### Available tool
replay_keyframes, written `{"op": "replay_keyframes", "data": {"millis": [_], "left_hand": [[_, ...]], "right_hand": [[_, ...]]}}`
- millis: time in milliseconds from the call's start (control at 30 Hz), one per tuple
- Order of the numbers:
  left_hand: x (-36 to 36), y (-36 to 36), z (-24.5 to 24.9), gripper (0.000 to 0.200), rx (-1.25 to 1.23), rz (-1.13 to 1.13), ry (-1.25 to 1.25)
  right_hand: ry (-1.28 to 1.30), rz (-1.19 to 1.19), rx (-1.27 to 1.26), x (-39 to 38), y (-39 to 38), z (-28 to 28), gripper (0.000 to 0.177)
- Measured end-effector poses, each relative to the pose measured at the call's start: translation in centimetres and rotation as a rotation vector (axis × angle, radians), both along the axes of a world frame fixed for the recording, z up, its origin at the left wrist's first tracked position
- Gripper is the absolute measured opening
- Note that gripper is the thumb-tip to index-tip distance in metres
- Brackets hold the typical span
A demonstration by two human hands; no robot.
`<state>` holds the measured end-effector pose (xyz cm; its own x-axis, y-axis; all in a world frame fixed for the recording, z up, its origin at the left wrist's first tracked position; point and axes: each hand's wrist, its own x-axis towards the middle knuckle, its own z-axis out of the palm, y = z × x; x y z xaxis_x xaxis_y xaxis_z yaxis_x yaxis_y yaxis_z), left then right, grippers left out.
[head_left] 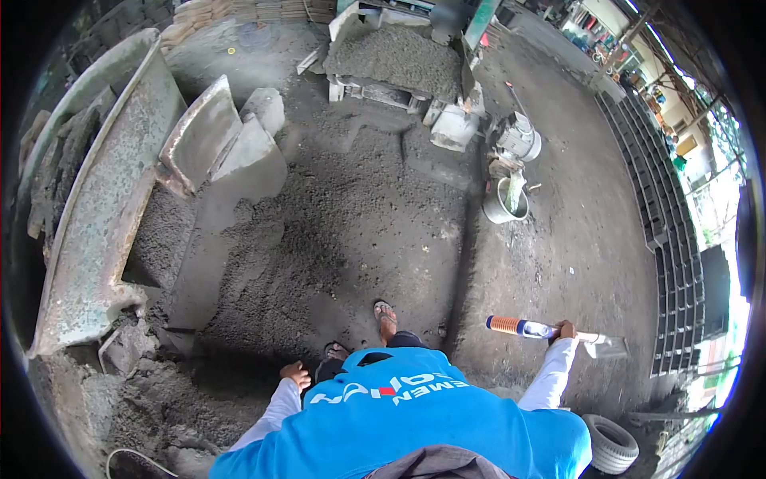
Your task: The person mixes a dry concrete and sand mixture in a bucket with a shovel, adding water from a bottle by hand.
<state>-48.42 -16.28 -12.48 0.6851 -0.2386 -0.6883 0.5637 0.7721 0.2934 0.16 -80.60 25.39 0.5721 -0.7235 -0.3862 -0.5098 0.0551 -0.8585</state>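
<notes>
**Item: shovel** [536, 329]. It lies at about three o'clock from the person, held level above the floor, well clear of the feet.

**Hold:** the right hand [566, 329] has its grip closed round the shaft, roughly midway. The left hand [295, 374] hangs at about nine o'clock with fingers curled and nothing seen in it. It is too small to tell whether that grip is open or closed.

**Build:** a straight rigid shaft with an orange ribbed end, a blue band, a pale smooth sleeve, then bare wood running to a flat grey blade [610, 346].

**Handling (judged):** stiff and blade-heavy, and heavier still once loaded. The smooth sleeve is probably slick with damp grit on it. It is best taken with one hand mid-shaft and the other at the ribbed orange end, which should give the surer purchase.

**Surroundings:**
- Dark, coarse, damp-looking mix [335, 231] spread across the floor at twelve o'clock.
- A curved, rust-mottled metal trough [96, 215] at ten o'clock.
- A grey heap [399, 54] piled on a frame, far at twelve.
- A pale round bucket [505, 206] and a motor [520, 140] at one o'clock.
- Rows of hollow moulded blocks [666, 199] at two to three o'clock.
- A ribbed tyre [611, 444] at four o'clock.
</notes>
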Motion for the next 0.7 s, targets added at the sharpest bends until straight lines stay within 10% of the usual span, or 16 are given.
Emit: {"op": "replay_keyframes", "data": {"millis": [33, 167, 267, 333, 400, 567, 700], "left_hand": [[2.1, -0.2, 2.2, 0.022, -0.292, 0.334, 0.121], [11.9, -2.9, 12.5, 0.017, 0.461, 0.461, 0.568], [10.5, -2.6, 11.8, 0.021, 0.299, 0.459, 0.426], [8.0, -2.4, 8.0, 0.020, 0.156, 0.482, 0.387], [5.0, -2.5, 5.7, 0.017, 0.012, 0.552, 0.389], [-0.5, -3.1, 4.9, 0.021, -0.196, 0.593, 0.256], [1.6, -4.2, 7.0, 0.026, -0.123, 0.606, 0.321]], "right_hand": [[-0.036, 0.001, 0.046, 1.4, -1.4, -3.5, 0.016], [0.471, 0.869, -0.099, 8.5, -5.2, -21.9, 0.033], [0.234, 1.837, -0.901, 6.1, 10.7, -16.4, 0.036], [0.606, 0.990, 0.241, 2.0, 23.1, -9.8, 0.026], [0.742, 1.395, 0.224, 3.1, 28.0, -12.3, 0.017], [0.415, 2.205, 0.132, -1.2, 43.0, -7.2, 0.063], [0.412, 2.368, 0.412, -5.2, 47.4, 2.6, 0.066]]}}
